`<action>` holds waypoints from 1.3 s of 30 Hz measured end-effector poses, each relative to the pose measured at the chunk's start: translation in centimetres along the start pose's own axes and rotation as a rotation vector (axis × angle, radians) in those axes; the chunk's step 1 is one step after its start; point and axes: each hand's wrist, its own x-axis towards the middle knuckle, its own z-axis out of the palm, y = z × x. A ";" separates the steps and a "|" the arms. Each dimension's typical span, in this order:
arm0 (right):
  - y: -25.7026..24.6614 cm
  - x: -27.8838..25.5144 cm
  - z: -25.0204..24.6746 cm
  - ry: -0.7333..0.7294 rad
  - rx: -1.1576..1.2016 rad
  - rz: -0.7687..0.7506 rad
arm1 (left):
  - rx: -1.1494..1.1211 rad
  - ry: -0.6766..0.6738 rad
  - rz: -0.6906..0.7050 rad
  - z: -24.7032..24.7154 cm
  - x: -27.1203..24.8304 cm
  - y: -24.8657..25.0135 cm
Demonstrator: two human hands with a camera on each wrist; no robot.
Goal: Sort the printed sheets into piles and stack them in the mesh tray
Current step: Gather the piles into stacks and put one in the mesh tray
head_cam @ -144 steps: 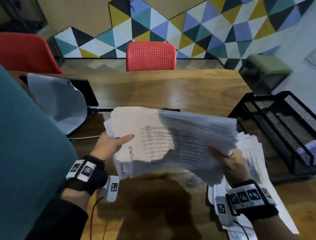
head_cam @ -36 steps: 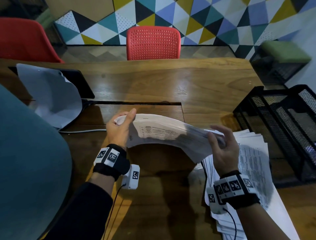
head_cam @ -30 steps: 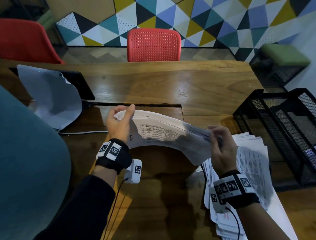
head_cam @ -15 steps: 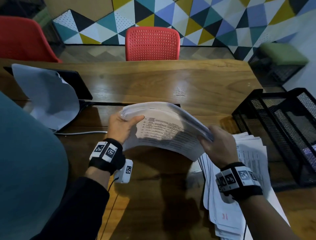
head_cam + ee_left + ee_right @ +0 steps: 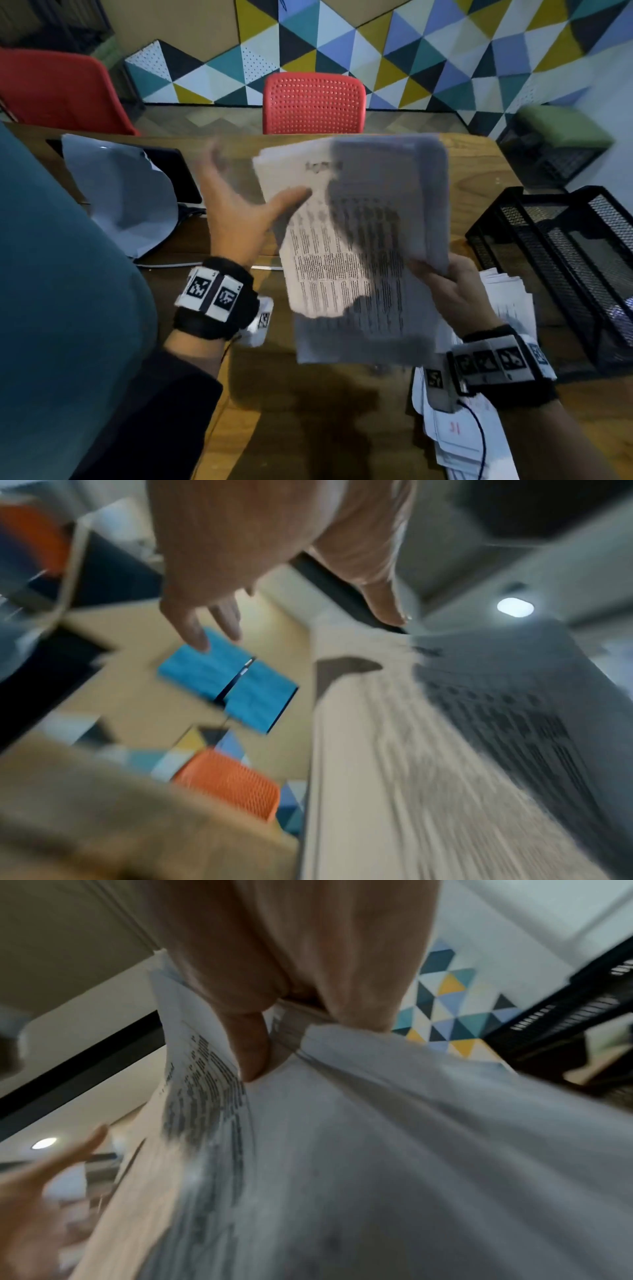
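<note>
A thick stack of printed sheets [image 5: 356, 240] stands tilted up above the wooden table [image 5: 479, 171], blurred by motion. My right hand [image 5: 442, 281] grips its lower right corner; in the right wrist view the thumb [image 5: 253, 1047] and fingers pinch the stack [image 5: 377, 1150]. My left hand [image 5: 246, 198] is open with fingers spread, and only its thumb touches the stack's left edge [image 5: 428, 750]. A second loose pile of printed sheets [image 5: 507, 301] lies on the table under my right forearm. The black mesh tray [image 5: 513, 226] stands at the right.
A curled pale sheet [image 5: 120, 198] lies over a dark flat device at the left. Red chairs [image 5: 313, 102] stand behind the table's far edge, and a green-topped stool [image 5: 561, 126] is at the far right. A teal garment [image 5: 51, 308] fills the left foreground.
The stack was held bowed between both hands low over the table. It has since risen and tipped upright; my left hand has let go and opened, and my right hand holds it alone.
</note>
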 end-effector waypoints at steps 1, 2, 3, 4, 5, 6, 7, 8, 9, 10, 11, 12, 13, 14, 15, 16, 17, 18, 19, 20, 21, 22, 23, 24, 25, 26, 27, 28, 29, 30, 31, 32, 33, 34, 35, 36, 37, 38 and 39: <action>-0.2 -0.6 -0.1 0.009 0.117 0.043 | -0.116 -0.030 -0.221 -0.1 -0.5 -1.2; -0.3 -1.2 0.0 0.007 0.208 0.066 | -0.239 -0.106 -0.414 0.0 -1.1 -2.6; -0.4 -1.7 0.3 0.007 0.261 0.077 | -0.315 -0.213 -0.536 0.2 -1.9 -3.6; -0.4 -2.1 0.9 0.011 0.289 0.079 | -0.353 -0.324 -0.591 0.6 -2.7 -4.0; -0.5 -2.4 1.7 0.022 0.306 0.077 | -0.376 -0.382 -0.585 1.2 -3.7 -3.9; -0.6 -2.8 2.6 0.036 0.337 0.074 | -0.381 -0.368 -0.542 2.0 -4.6 -3.7; -0.8 -3.0 3.6 0.059 0.360 0.067 | -0.391 -0.319 -0.492 2.7 -5.4 -3.2; -1.0 -3.3 4.5 0.092 0.372 0.051 | -0.391 -0.269 -0.446 3.2 -6.1 -2.9; -0.9 -3.4 5.2 0.138 0.367 0.045 | -0.390 -0.238 -0.402 3.4 -6.6 -2.5; -0.9 -3.6 5.8 0.168 0.365 0.050 | -0.388 -0.210 -0.371 3.4 -7.0 -2.5; -0.8 -3.7 6.2 0.179 0.369 0.061 | -0.390 -0.181 -0.355 3.3 -7.2 -2.6; -0.6 -3.6 6.3 0.171 0.367 0.079 | -0.388 -0.151 -0.351 3.1 -7.2 -3.0; -0.7 -3.6 6.4 0.158 0.358 0.078 | -0.377 -0.136 -0.352 2.8 -7.2 -3.3; -0.9 -3.5 6.2 0.151 0.351 0.056 | -0.360 -0.133 -0.357 2.6 -7.3 -3.6; -1.1 -3.2 6.0 0.159 0.344 0.010 | -0.342 -0.145 -0.361 2.4 -7.3 -3.8; -1.6 -3.0 5.8 0.191 0.328 -0.049 | -0.328 -0.161 -0.375 2.3 -7.3 -3.8; -2.2 -2.6 5.6 0.241 0.295 -0.114 | -0.323 -0.178 -0.396 2.2 -7.3 -3.9; -2.8 -2.2 5.3 0.291 0.247 -0.193 | -0.320 -0.194 -0.419 2.2 -7.1 -4.0; -3.4 -1.8 5.0 0.341 0.163 -0.283 | -0.323 -0.215 -0.431 2.1 -7.1 -4.0; -3.9 -1.4 4.7 0.389 0.052 -0.376 | -0.317 -0.221 -0.445 2.1 -7.1 -4.0; -4.2 -1.0 4.3 0.423 -0.065 -0.461 | -0.313 -0.225 -0.449 2.1 -7.1 -3.9; -4.3 -0.7 4.0 0.424 -0.173 -0.524 | -0.316 -0.220 -0.444 2.1 -7.1 -3.6; -4.7 -0.4 3.8 0.398 -0.251 -0.564 | -0.325 -0.213 -0.429 2.2 -7.0 -3.3; -4.6 -0.3 3.7 0.365 -0.305 -0.581 | -0.325 -0.206 -0.409 2.2 -6.8 -2.7; -4.6 -0.2 3.6 0.336 -0.339 -0.589 | -0.324 -0.207 -0.389 2.3 -6.5 -2.1; -4.7 -0.1 3.5 0.313 -0.358 -0.592 | -0.350 -0.193 -0.365 2.4 -6.1 -1.3; -4.6 -0.1 3.5 0.297 -0.365 -0.592 | -0.409 -0.184 -0.334 2.5 -5.6 -0.7; -4.6 0.0 3.3 0.292 -0.360 -0.590 | -0.449 -0.169 -0.309 2.7 -5.0 0.1; -4.7 0.1 3.1 0.288 -0.334 -0.577 | -0.453 -0.143 -0.282 3.0 -4.4 0.5; -4.9 0.1 2.9 0.284 -0.285 -0.549 | -0.436 -0.099 -0.260 3.4 -3.9 0.9; -5.0 -0.1 2.6 0.273 -0.206 -0.506 | -0.417 -0.058 -0.250 3.8 -3.4 0.9; -5.0 -0.3 2.5 0.253 -0.104 -0.450 | -0.396 -0.015 -0.266 4.1 -3.0 1.0; -4.8 -0.5 2.4 0.226 0.000 -0.389 | -0.389 0.019 -0.292 4.4 -2.6 0.8; -4.5 -0.8 2.5 0.191 0.096 -0.318 | -0.383 0.054 -0.316 4.5 -2.4 0.8; -4.1 -1.1 2.6 0.149 0.191 -0.237 | -0.385 0.082 -0.332 4.7 -2.2 0.6; -3.4 -1.3 2.9 0.104 0.268 -0.156 | -0.373 0.107 -0.339 4.9 -2.3 0.6; -2.7 -1.4 3.2 0.074 0.306 -0.088 | -0.360 0.124 -0.337 4.9 -2.3 0.5; -2.1 -1.4 3.5 0.068 0.307 -0.039 | -0.352 0.141 -0.328 4.9 -2.5 0.5; -1.6 -1.4 3.8 0.077 0.292 -0.008 | -0.364 0.141 -0.317 4.8 -2.5 0.2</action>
